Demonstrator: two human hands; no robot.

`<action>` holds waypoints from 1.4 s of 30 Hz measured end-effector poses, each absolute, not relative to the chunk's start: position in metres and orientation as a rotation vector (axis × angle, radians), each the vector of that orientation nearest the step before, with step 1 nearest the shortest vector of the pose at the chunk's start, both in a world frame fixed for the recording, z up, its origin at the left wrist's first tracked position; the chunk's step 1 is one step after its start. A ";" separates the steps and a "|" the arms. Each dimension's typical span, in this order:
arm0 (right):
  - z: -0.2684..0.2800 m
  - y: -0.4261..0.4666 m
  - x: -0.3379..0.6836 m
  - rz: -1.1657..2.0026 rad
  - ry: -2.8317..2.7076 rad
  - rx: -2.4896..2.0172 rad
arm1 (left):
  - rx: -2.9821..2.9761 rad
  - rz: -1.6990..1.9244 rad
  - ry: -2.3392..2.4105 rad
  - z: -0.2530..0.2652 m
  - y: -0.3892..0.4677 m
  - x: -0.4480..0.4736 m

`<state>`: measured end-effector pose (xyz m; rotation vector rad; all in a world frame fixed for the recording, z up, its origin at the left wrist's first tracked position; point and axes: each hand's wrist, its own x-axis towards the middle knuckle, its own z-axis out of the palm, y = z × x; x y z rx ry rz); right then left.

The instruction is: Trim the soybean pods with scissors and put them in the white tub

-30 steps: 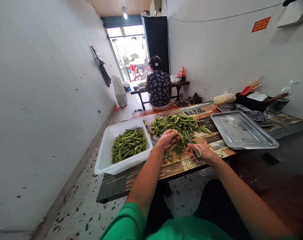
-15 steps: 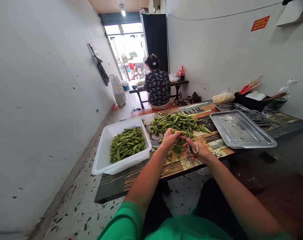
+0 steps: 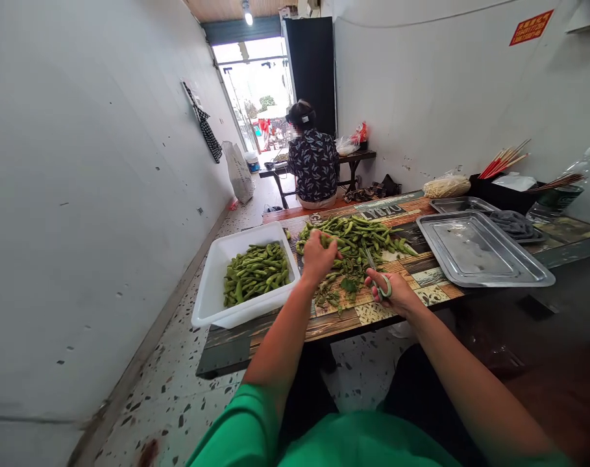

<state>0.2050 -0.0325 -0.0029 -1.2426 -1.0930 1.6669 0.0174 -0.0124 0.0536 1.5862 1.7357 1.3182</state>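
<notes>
My left hand (image 3: pixel 319 258) is closed around a green soybean pod (image 3: pixel 326 242), over the near left side of a loose pod heap (image 3: pixel 360 232). In my right hand (image 3: pixel 391 292) is a pair of scissors (image 3: pixel 384 285) with pale green handles, its blades pointing up and away toward the heap. The fingers sit in the handle loops. Left of my hands stands a white plastic tub (image 3: pixel 211 285), with many pods piled inside. Below the heap, trimmed stem ends and leaf scraps (image 3: pixel 331 295) lie scattered on the patterned table (image 3: pixel 280 331).
A metal tray (image 3: pixel 484 250) lies on the right of the table. Behind it are a black box of skewers (image 3: pixel 499 191), a bag of noodles (image 3: pixel 446 185) and a plastic bottle (image 3: pixel 565 188). Beyond the table, a person (image 3: pixel 314 162) sits facing away.
My left hand has moved left and away from the scissors with the pod. My right hand has drawn slightly apart, scissors still held. The view has shifted a little.
</notes>
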 end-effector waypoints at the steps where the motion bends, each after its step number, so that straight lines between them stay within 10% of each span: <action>1: -0.004 -0.032 0.207 1.672 -1.081 -1.234 | 1.644 1.376 1.887 0.062 -0.017 0.003; 8: -0.014 -0.031 0.215 1.684 -1.116 -1.183 | 1.745 0.786 2.851 0.095 -0.043 -0.063; 18: -0.014 -0.039 0.216 1.723 -1.240 -1.211 | 2.359 -0.061 2.070 0.013 -0.007 0.015; 31: -0.014 -0.041 0.202 1.683 -1.481 -1.301 | 1.702 0.923 1.472 -0.014 0.020 0.009; 42: 0.001 -0.033 0.208 1.439 -1.784 -1.473 | 1.000 0.930 1.122 -0.008 0.016 0.018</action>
